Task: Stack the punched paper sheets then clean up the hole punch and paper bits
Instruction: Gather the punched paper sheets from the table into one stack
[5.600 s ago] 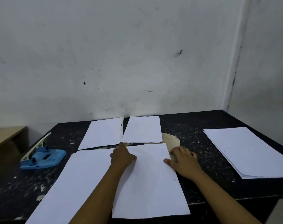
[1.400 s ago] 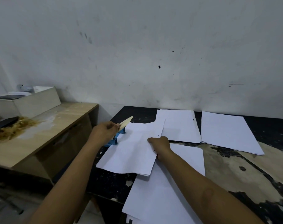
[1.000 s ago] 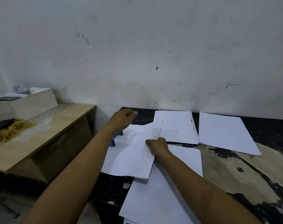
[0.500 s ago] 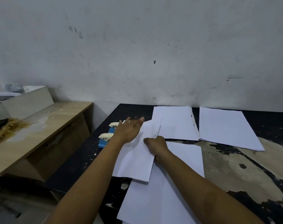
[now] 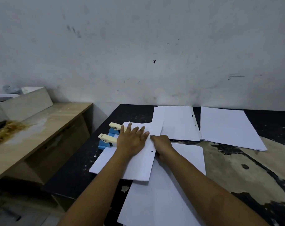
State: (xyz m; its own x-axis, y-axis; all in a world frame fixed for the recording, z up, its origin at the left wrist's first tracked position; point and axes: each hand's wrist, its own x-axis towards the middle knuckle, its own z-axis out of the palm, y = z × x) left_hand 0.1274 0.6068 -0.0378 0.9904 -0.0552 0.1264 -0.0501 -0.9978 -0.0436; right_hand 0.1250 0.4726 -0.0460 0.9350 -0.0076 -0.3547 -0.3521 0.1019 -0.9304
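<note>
Head view.

Desk (image 5: 96, 162): dark, worn top, pale patches at right; carries all items below.

Sheet (image 5: 138, 160): white, punched; one hole shows near its right edge. It lies askew at the desk's left, overlapping the near sheet (image 5: 163, 193), and its left edge runs up to the punch, presumably just drawn out of it.

Left hand (image 5: 132, 139): fingers spread, palm flat on the sheet, likely pinning it so it cannot skid.

Right hand (image 5: 162, 142): fingers curled at the sheet's right edge, apparently pinching it to lift or slide it toward a pile; the grip itself is partly hidden.

Punch (image 5: 108, 138): blue base, two cream levers, at the desk's left edge, just left of the left hand; not yet put away.

Far sheets: one with holes (image 5: 176, 123) and a plain-looking stack (image 5: 228, 126), side by side against the wall, not yet gathered.

Paper bits (image 5: 95, 156): small pale specks on the dark top near the punch, uncollected.

Side table (image 5: 40, 128): wooden, left of the desk, apart from the work.
</note>
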